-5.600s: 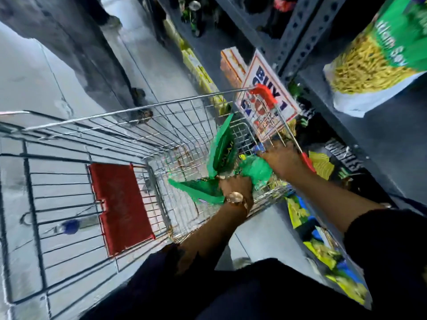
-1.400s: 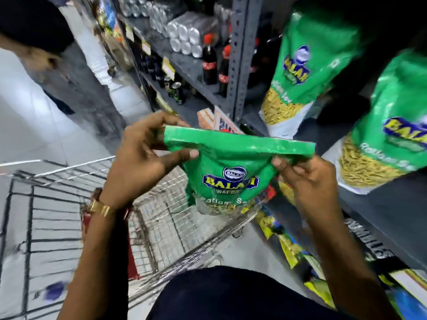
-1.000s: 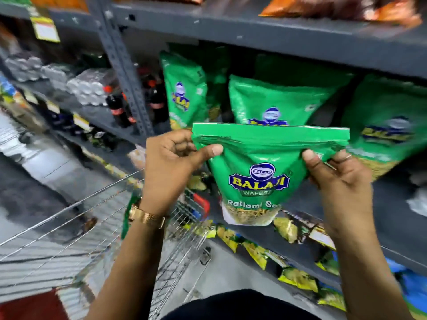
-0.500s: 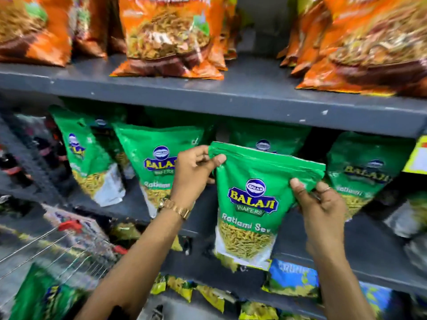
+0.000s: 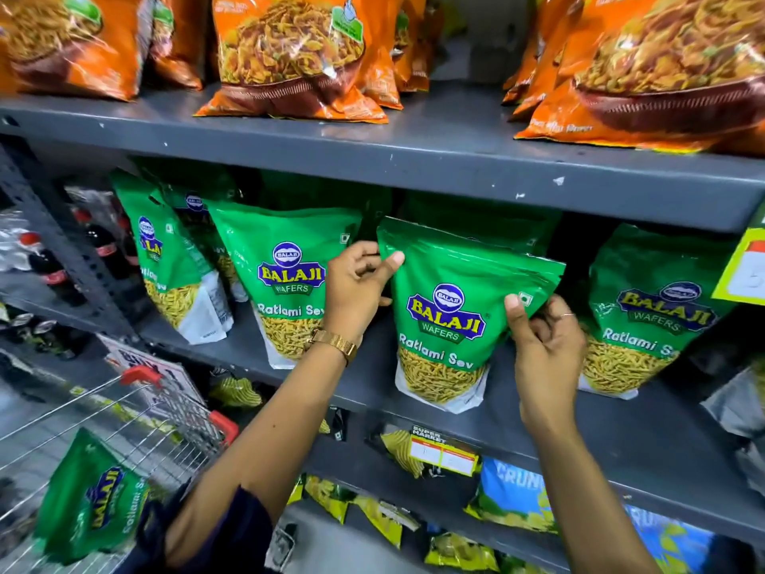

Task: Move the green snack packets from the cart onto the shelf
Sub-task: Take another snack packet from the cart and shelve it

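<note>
Both hands pinch the top corners of a green packet (image 5: 447,316), left hand (image 5: 356,283) and right hand (image 5: 542,345), standing it upright on the middle shelf (image 5: 372,379) between other packets; next, probably release, then fetch the packet left in the cart (image 5: 99,495).

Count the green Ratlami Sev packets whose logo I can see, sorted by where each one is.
Unheld green packets standing on the shelf: 4
Held green packet, gripped by left hand and right hand: 1
Loose green packet in the cart: 1
Total: 6; any others behind are hidden.
</note>
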### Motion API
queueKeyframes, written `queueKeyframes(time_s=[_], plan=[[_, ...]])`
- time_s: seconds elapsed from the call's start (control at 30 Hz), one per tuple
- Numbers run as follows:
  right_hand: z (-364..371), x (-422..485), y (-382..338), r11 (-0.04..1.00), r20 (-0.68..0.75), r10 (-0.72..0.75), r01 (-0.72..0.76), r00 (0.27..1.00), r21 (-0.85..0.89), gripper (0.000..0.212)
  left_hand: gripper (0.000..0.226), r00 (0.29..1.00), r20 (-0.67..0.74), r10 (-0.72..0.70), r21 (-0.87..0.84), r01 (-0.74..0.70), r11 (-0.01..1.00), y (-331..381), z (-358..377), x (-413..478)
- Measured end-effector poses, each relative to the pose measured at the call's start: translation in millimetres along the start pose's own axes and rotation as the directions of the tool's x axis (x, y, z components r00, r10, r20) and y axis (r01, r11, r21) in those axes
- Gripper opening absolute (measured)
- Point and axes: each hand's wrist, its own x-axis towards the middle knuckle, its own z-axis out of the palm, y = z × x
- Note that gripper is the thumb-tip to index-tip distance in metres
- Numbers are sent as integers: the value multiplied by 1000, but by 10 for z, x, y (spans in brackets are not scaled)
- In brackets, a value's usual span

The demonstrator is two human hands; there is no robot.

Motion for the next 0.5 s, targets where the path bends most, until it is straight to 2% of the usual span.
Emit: queueKeyframes(time_s=[0.1, 0.2, 0.27, 0.37, 0.43, 0.5], plan=[[36, -179, 48, 999, -155, -28, 22, 988, -40, 49, 16, 999, 22, -31, 60, 29, 998, -168, -70, -206], [106, -426, 66, 967, -240, -204, 158, 949, -199, 62, 32, 999, 16, -42, 156, 39, 987, -348, -160, -465], [174, -590, 79, 919, -202, -323, 256, 924, -298, 66, 37, 999, 24, -30, 172, 25, 985, -435, -240, -636], [360, -814, 71, 831, -79, -454, 390, 887, -396, 63, 33, 1000, 21, -8, 205, 4, 979, -525, -443, -850], [533, -957, 55, 781, 34, -505, 474, 862, -407, 57, 30, 1000, 9, 14, 230, -16, 973, -541, -630, -968], [773, -1104, 49, 782, 143, -496, 512, 857, -357, 51, 27, 999, -44, 22, 256, -10, 967, -548, -896, -1054]])
